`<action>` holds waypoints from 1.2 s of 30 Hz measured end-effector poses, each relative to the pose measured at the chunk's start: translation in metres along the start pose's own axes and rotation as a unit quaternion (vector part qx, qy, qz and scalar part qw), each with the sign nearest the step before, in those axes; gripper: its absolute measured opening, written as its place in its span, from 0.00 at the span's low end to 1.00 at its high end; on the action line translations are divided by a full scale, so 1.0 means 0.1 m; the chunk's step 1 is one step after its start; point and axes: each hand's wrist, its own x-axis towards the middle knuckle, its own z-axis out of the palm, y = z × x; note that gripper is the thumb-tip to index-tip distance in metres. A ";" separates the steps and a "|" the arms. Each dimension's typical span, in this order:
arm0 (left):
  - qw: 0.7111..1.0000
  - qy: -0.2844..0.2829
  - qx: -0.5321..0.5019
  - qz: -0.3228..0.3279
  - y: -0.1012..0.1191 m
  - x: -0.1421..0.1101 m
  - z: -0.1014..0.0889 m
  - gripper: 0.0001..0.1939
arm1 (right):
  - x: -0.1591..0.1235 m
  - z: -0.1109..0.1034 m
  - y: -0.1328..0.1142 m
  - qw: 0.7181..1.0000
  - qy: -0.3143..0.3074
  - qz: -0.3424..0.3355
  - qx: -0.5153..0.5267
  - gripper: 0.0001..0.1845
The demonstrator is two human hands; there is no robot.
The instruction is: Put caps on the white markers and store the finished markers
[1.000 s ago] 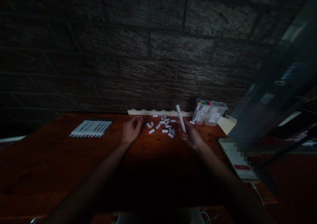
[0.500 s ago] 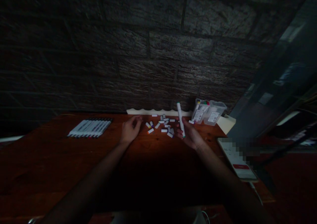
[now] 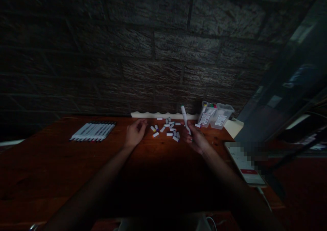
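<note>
My right hand [image 3: 196, 138] is closed around a white marker [image 3: 184, 114] with green ends. The marker stands tilted, its upper end leaning left and away from me. My left hand [image 3: 135, 134] rests on the table, fingers curled together; whatever they may hold is hidden. Between the two hands lies a loose scatter of short white marker caps [image 3: 162, 129], some with purple, orange or yellow ends. To the left of my left hand, several white markers [image 3: 93, 131] with dark ends lie side by side in a neat row.
Two clear plastic boxes [image 3: 219, 118] with labels stand at the back right, one with colourful bits inside. A tablet-like device [image 3: 245, 164] with a cable lies on the right edge of the wooden table [image 3: 51, 176]. Behind rises a stone-block wall [image 3: 153, 71].
The marker in my right hand has tilted a little further left, and the fingers have shifted around its lower part. My left hand has stayed almost still.
</note>
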 end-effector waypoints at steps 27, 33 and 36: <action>1.000 -0.003 -0.019 0.007 0.03 -0.01 -0.01 0.16 | 0.02 -0.02 0.01 0.994 0.055 -0.036 -0.083 0.23; 1.000 -0.008 -0.017 0.004 0.02 -0.01 0.01 0.16 | 0.01 0.02 0.01 0.997 0.051 -0.032 -0.051 0.25; 1.000 -0.013 -0.016 0.002 0.04 -0.01 0.01 0.16 | 0.01 0.01 0.01 0.995 0.073 -0.036 -0.056 0.25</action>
